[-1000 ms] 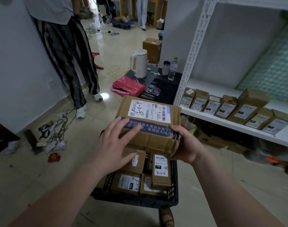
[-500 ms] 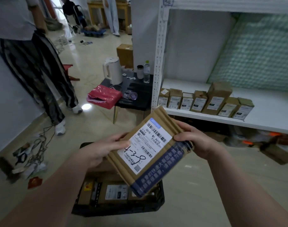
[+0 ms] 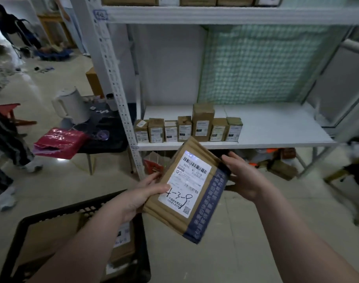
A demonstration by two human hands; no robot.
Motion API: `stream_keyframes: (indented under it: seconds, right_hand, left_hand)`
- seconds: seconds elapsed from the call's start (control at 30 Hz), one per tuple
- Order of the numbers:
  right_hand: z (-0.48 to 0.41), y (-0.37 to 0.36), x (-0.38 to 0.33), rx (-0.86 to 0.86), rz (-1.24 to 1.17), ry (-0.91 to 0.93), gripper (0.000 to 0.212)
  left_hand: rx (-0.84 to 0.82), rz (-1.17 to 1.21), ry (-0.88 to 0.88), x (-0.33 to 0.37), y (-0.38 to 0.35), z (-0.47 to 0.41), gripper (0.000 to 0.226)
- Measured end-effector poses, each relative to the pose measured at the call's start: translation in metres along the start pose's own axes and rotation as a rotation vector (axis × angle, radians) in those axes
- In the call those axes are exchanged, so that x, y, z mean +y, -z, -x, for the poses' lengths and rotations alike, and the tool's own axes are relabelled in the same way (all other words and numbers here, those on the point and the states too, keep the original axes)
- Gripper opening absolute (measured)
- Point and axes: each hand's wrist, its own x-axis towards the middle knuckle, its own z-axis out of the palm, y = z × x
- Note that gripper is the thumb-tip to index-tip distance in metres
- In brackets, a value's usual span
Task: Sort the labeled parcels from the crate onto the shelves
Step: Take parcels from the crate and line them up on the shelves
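**Parcel held in both hands before the shelf**

At the far left a person's leg [image 3: 5, 144] in dark trousers stands on the tiled floor. Next to it a low black table [image 3: 109, 142] carries a white kettle [image 3: 69, 107] and a red bag [image 3: 59, 142], the bag overhanging the table's front edge.

Bottom left, the black crate [image 3: 72, 207] sits on the floor with several brown parcels [image 3: 121, 250] inside, partly hidden by the left forearm.

The left hand [image 3: 142, 196] grips the held parcel [image 3: 186, 188] at its left edge — thumb pressed on the white label, the other fingers tucked behind. The parcel is a flat brown box with blue tape down its right side, tilted, in the air in front of the lower shelf [image 3: 276, 127] and above the floor just right of the crate. Its label bears a handwritten code beginning 4-3.

The right hand [image 3: 246, 180] clasps the taped edge, fingers curled around the upper right corner.

Behind, a row of small parcels [image 3: 186, 129] stands upright at the shelf's left end — labels facing out.
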Motion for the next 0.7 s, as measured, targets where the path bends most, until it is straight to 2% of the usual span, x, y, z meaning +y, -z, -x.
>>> stream_keyframes:
  seconds: [0.13, 0.2, 0.3, 0.37, 0.57, 0.7]
  right_hand:
    - [-0.005, 0.062, 0.0, 0.007, 0.051, -0.094, 0.103]
    - [-0.006, 0.086, 0.002, -0.034, 0.095, -0.137, 0.094]
    - [-0.007, 0.115, 0.007, -0.088, 0.144, -0.168, 0.065]
    - [-0.011, 0.134, 0.011, -0.078, 0.153, -0.186, 0.057]
    - [-0.038, 0.183, 0.008, -0.027, 0.114, -0.182, 0.068]
    - [-0.066, 0.207, -0.001, 0.022, 0.082, -0.162, 0.069]
  left_hand:
    - [0.016, 0.058, 0.013, 0.007, -0.057, -0.046, 0.108]
    - [0.01, 0.093, 0.01, 0.011, -0.086, -0.068, 0.101]
    - [0.036, 0.119, 0.033, 0.015, -0.126, -0.095, 0.093]
    - [0.033, 0.114, 0.048, 0.017, -0.148, -0.11, 0.09]
    - [-0.055, 0.028, 0.063, 0.036, -0.189, -0.159, 0.078]
    - [-0.126, -0.036, 0.057, 0.056, -0.201, -0.203, 0.058]
